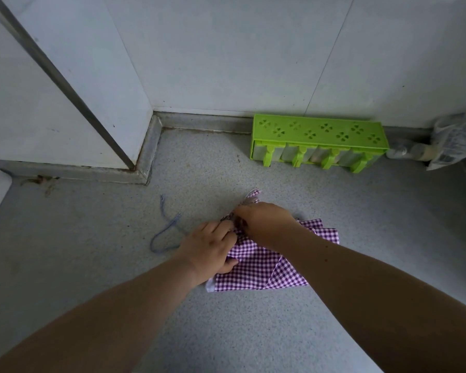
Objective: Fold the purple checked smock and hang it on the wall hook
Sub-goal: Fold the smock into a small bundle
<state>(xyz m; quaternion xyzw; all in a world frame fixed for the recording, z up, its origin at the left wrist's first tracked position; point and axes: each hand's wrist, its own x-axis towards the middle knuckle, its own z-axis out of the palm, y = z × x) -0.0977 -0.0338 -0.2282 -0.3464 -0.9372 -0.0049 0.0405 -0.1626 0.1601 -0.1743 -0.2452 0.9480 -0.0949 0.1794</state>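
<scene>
Purple checked smock (256,267), folded flat, gripped by both hands, speckled floor (253,332)

no readable text, labels, brands, numbers, signs anywhere

The smock (264,265) lies on the floor (253,332), cord (165,230) at its nine o'clock, rack (318,140) at one o'clock against the wall (226,49).

Speckled floor (226,332): smock (256,270), green rack (318,142)
</scene>
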